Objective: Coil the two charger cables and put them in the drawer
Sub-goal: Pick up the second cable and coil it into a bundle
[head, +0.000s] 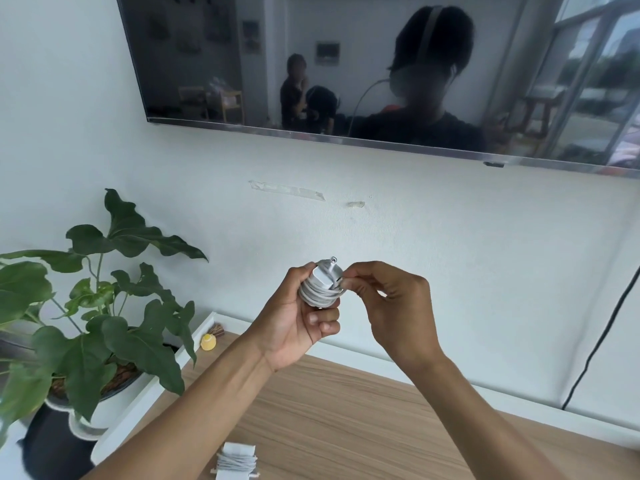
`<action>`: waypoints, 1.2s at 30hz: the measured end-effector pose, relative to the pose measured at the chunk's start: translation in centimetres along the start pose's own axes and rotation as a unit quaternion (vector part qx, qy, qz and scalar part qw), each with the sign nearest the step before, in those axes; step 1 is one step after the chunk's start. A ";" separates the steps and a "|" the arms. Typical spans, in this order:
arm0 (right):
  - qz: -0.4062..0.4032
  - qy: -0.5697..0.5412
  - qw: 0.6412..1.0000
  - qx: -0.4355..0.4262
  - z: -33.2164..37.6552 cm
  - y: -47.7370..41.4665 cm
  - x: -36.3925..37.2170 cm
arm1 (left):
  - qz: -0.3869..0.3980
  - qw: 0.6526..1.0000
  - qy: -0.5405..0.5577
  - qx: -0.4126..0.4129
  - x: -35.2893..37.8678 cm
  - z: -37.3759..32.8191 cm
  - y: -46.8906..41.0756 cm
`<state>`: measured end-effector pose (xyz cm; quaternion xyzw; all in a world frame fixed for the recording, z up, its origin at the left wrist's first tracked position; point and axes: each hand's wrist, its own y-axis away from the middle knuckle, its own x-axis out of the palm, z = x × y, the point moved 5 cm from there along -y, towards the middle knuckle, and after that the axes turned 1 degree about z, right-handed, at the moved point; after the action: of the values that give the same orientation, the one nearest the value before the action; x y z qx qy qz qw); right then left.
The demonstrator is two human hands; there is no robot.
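Coiled charger cable (320, 289) is held in left grip (298, 323), fingers curled round its lower half, raised well above wooden surface (346, 410). Its right edge is pinched by right grip (391, 306). Second coiled cable (237, 460) is laid on surface below.

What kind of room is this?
Most likely a living room at home: a big TV hangs on the wall, and a leafy potted plant stands beside a wooden cabinet top.

Open wooden tabletop (363, 410) right of the coiled charger (237, 460); leafy plant (131, 344) crowding the left.
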<state>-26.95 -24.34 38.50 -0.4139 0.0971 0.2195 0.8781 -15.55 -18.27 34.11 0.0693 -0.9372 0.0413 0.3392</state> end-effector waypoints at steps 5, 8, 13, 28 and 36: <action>0.010 0.081 0.989 -0.123 0.0 0.0 0.3 | -0.009 1.000 -0.003 -0.012 -0.2 0.4 -0.3; 0.017 0.096 0.984 -0.149 -0.3 -0.3 0.4 | -0.018 1.000 -0.004 -0.014 -0.2 0.3 -0.5; -0.020 -0.057 0.998 -0.001 -0.9 -0.3 0.4 | -0.021 1.000 0.006 0.007 0.3 -0.4 -0.8; -0.036 -0.001 0.998 -0.053 -0.5 1.0 0.6 | 0.000 1.000 0.021 0.017 0.8 -0.8 -1.3; -0.015 0.054 0.992 -0.113 -0.7 0.4 0.1 | -0.023 0.999 0.017 0.014 0.6 -0.5 -1.4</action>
<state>-27.03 -24.61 37.69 -0.5232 0.1129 0.1927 0.8224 -15.46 -19.67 34.93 0.0951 -0.9288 0.0479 0.3549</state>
